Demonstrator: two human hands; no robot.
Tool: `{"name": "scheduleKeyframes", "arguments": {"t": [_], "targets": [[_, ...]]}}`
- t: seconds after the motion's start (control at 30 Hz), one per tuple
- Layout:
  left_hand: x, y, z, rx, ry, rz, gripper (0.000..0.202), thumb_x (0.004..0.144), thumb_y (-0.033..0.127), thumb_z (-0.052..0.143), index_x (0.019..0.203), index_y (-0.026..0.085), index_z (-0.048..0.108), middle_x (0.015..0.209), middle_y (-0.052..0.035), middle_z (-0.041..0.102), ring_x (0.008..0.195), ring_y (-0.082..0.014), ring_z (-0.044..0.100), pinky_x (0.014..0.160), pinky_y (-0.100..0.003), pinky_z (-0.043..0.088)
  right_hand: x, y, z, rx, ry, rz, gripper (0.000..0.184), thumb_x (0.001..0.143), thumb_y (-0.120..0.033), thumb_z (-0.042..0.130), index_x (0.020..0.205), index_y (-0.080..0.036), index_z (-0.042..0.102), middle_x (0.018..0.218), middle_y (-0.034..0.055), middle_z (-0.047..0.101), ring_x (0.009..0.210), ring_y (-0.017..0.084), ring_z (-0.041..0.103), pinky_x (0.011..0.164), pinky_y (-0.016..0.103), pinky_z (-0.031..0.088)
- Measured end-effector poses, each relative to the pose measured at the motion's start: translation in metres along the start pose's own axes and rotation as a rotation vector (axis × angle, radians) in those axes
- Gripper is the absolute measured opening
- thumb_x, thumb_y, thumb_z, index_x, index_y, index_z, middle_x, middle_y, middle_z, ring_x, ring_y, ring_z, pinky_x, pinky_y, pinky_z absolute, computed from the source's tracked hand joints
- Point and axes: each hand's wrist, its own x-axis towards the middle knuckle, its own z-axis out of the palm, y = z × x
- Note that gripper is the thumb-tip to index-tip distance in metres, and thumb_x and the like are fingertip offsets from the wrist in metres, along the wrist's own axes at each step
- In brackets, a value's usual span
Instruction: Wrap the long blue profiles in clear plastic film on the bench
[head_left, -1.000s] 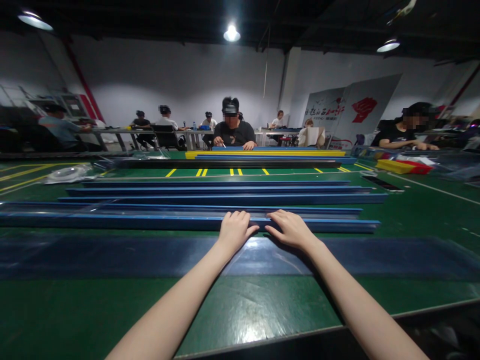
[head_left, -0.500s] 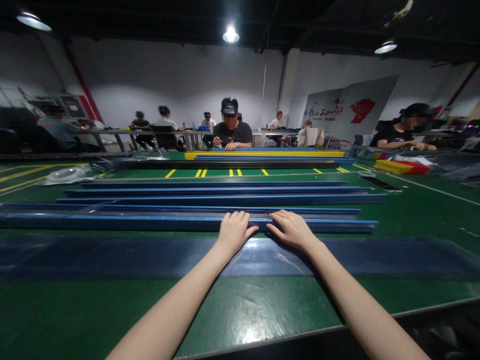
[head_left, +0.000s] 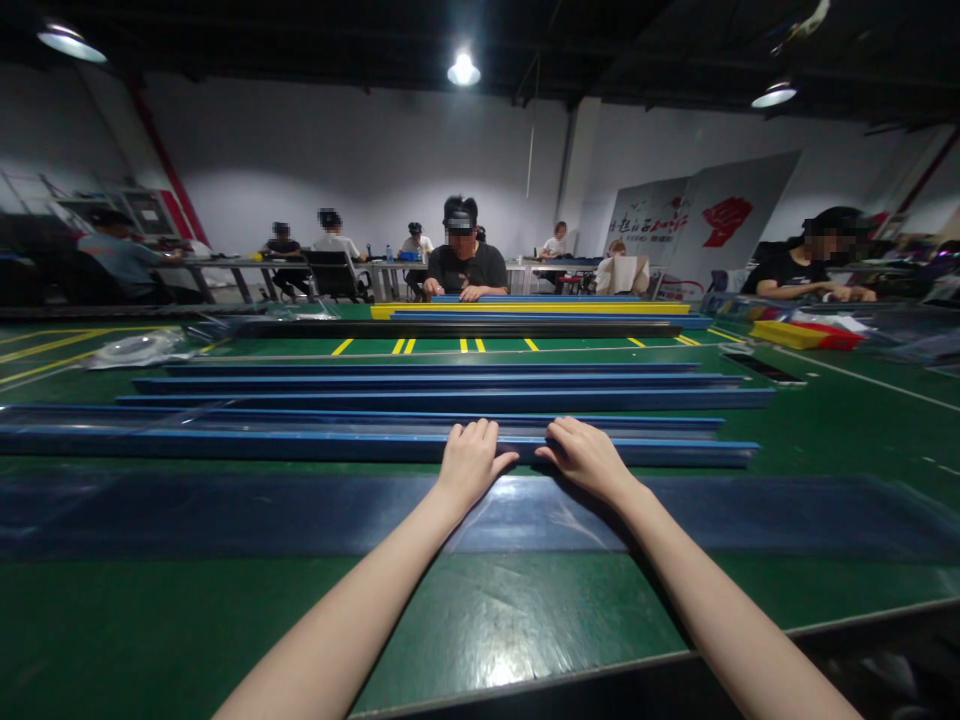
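Both hands rest on the near blue channel strip (head_left: 360, 447), a long rail with raised edges lying across the green table (head_left: 480, 610). My left hand (head_left: 470, 462) curls its fingers over the strip's near wall, thumb pointing right along the front. To its right, my right hand (head_left: 583, 458) grips the same wall, its thumb pointing left, with a short stretch of blue showing between the thumbs. The fingertips of both hands are hidden inside the channel. Under my wrists lies a flat, clear plastic strip (head_left: 300, 515), glossy and bluish.
Farther off lie more blue strips (head_left: 450, 398), a black strip (head_left: 465, 329) and a yellow strip (head_left: 525, 311). A phone (head_left: 765, 368) and a yellow tray (head_left: 784, 333) sit at right, a coiled clear bundle (head_left: 139, 348) at left. A person (head_left: 466, 265) works opposite.
My right hand has shifted slightly right along the strip, its fingers drawn in more. My left hand stays in place. The person opposite has lowered a hand toward the strips.
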Motion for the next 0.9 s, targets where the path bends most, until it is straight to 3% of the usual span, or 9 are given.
{"name": "scheduleKeyframes", "arguments": {"t": [0.6, 0.9], "targets": [[0.0024, -0.0011, -0.0027, -0.041, -0.030, -0.056, 0.034, 0.077, 0.049, 0.053, 0.082, 0.015, 0.052, 0.083, -0.0055, 0.058, 0.081, -0.0205, 0.052, 0.070, -0.030, 0.034, 0.0015, 0.0002, -0.0038, 0.007, -0.014, 0.040, 0.021, 0.084, -0.036, 0.049, 0.075, -0.018, 0.054, 0.078, 0.0036, 0.057, 0.073, 0.015, 0.051, 0.060, 0.024, 0.030], [-0.0004, -0.0024, -0.0091, -0.013, -0.016, -0.008, 0.027, 0.079, 0.044, 0.053, 0.084, 0.017, 0.052, 0.085, -0.0054, 0.059, 0.082, -0.0212, 0.053, 0.070, -0.032, 0.033, 0.0031, 0.0018, -0.0100, -0.011, -0.050, 0.027, 0.019, 0.084, -0.033, 0.049, 0.072, -0.018, 0.054, 0.078, 0.0041, 0.059, 0.072, 0.015, 0.052, 0.057, 0.025, 0.027]]}}
